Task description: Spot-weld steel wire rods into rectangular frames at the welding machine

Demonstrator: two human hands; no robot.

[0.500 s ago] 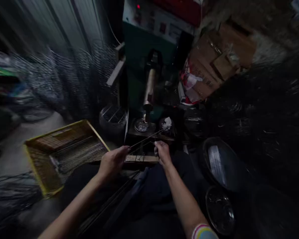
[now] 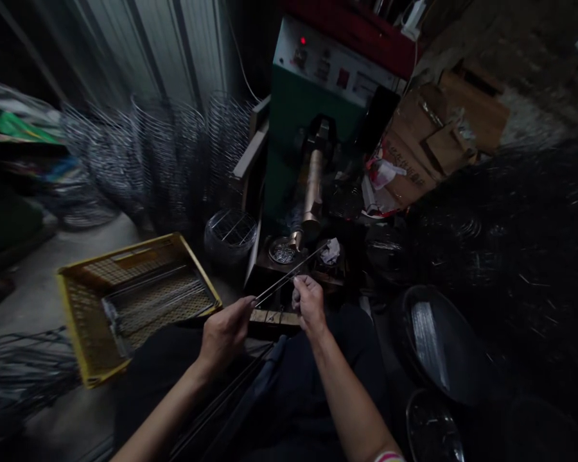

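My left hand is closed, thumb on top, around the near end of thin metal wires. Two strands run up to the right from it, the longer one ending near a crumpled white wad. My right hand is closed in a pinch at the end of the shorter strand; its fingertips hide the exact contact. Just beyond the hands, a copper-coloured electrode arm of a green machine points down beside a round dish of small shiny pieces.
A yellow plastic crate with metal rods stands at left. Behind it are stacked wire grids and a round wire-topped container. A cardboard box lies back right; a dark basin is at right. A wooden strip runs below the hands.
The view has shifted, so the machine and crate appear farther right and lower. The wires now slant upward more steeply from my left hand. Both hands keep their hold.
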